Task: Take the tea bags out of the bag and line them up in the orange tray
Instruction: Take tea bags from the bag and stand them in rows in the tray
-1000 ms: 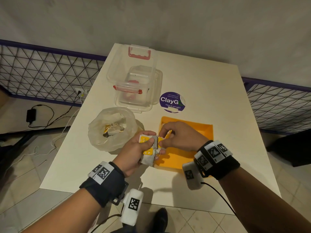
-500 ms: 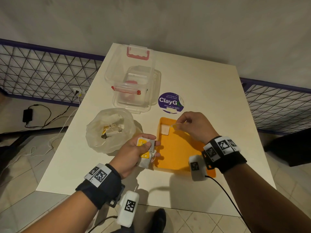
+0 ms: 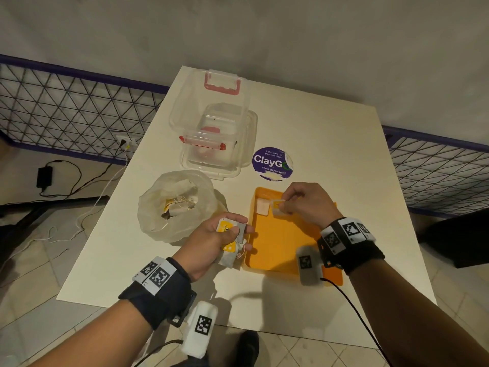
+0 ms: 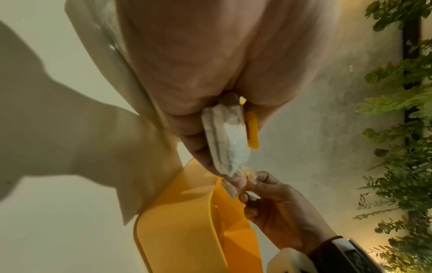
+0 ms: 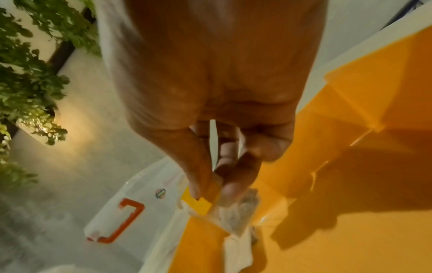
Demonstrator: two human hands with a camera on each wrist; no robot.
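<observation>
Since half a sec ago: R hand [image 3: 304, 202], fingers pinching a 2nd tea bag [image 3: 277, 206], has lowered it just beside the 1st bag [image 3: 263, 207] at the orange tray [image 3: 280, 242] 11 o'clock corner, so row's begun; L hand [image 3: 211, 245] still grips spare bags [image 3: 229, 243] at tray's 9 o'clock.

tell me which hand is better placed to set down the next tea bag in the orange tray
Right. The right hand already pinches a tea bag over the orange tray, beside the first placed tea bag. The left hand grips a bundle of tea bags beside the tray.
</observation>
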